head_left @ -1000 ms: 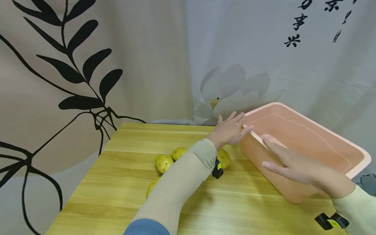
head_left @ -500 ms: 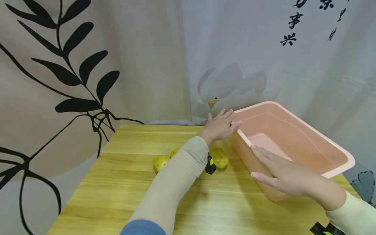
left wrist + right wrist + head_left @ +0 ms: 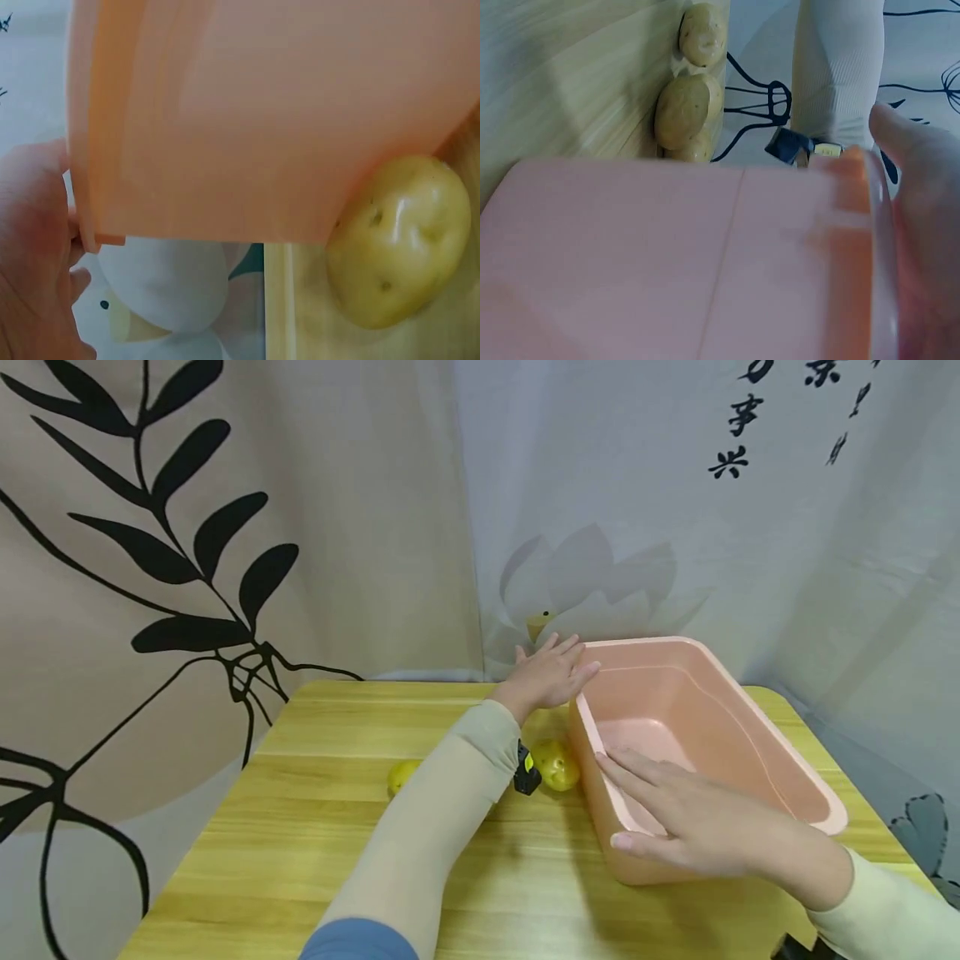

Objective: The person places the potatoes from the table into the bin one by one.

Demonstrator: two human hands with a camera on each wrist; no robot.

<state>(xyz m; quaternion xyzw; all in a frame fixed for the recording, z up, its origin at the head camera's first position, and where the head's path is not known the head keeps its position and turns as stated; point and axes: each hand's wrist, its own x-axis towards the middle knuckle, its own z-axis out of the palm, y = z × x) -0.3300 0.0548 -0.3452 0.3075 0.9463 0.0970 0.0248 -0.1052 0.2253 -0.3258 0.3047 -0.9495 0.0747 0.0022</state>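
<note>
A pink plastic tub (image 3: 708, 727) stands upright on the wooden table (image 3: 330, 827). At its far left corner my left hand (image 3: 543, 677) touches the rim, fingers extended. My right hand (image 3: 697, 818) lies over the near left part of the rim, with straight fingers reaching to the inside and the thumb outside. A yellow potato (image 3: 555, 766) lies close by the tub's left wall, larger in the left wrist view as a potato (image 3: 401, 244). Another potato (image 3: 402, 775) is partly hidden behind my left forearm. Several potatoes (image 3: 686, 112) show in the right wrist view.
A pale curtain (image 3: 375, 527) printed with black leaves and characters hangs behind the table. The table's right edge runs just beyond the tub. A black wrist camera (image 3: 527, 770) sits under my left forearm, near the potato.
The tub has slid left and turned, and now stands closer to the potatoes. Both hands moved left with it, staying on its rim. The head view shifted slightly.
</note>
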